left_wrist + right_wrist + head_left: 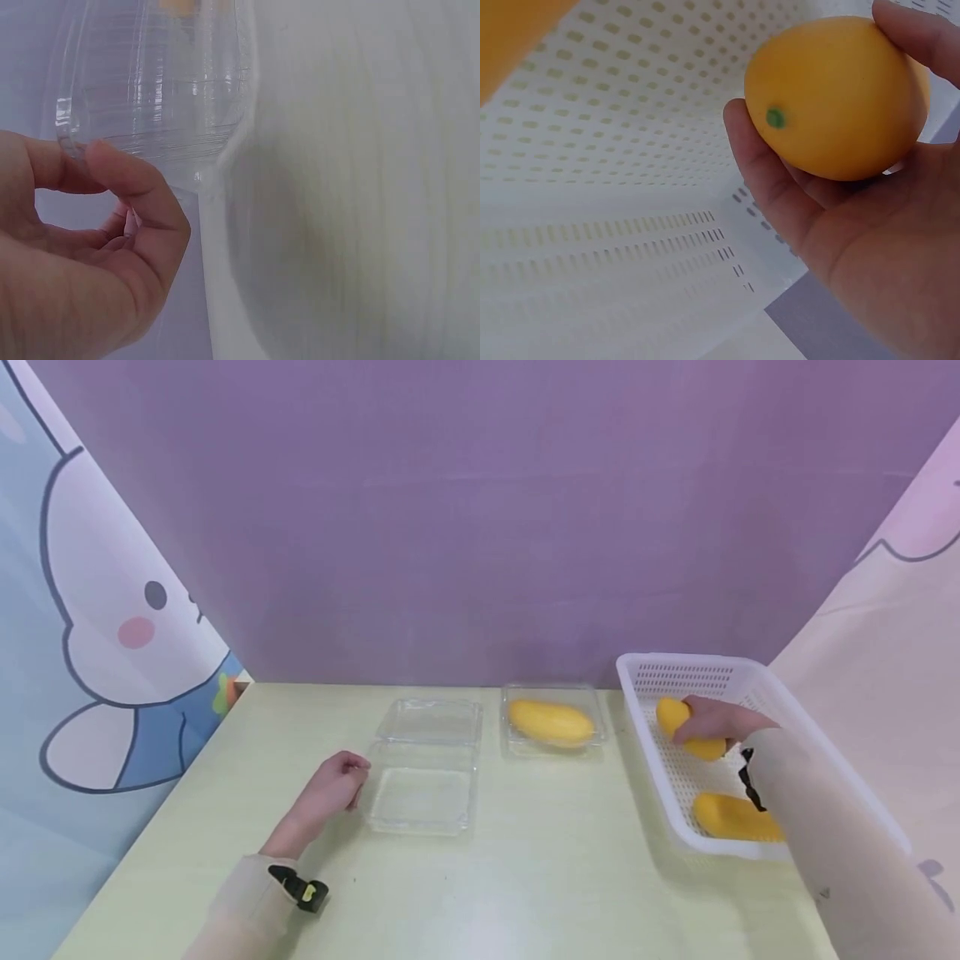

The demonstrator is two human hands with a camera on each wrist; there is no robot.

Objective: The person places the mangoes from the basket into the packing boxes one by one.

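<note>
My right hand (712,720) grips a yellow oblong fruit (672,717) inside the white basket (651,752). In the right wrist view this fruit (832,97) shows a small green spot on its end, with fingers and thumb curled round its sides. A second yellow fruit (731,818) lies at the basket's near end, partly behind the forearm. On the left, my left hand (333,785) pinches the edge of an unfolded clear plastic container (423,797). Thumb and forefinger meet at the clear rim (71,142) in the left wrist view.
Right of the unfolded container stands another clear container (513,747) with a yellow fruit (551,722) in it. Both are on a pale table (540,860) that meets a purple backdrop (480,568). Cartoon-printed cloths hang at both sides.
</note>
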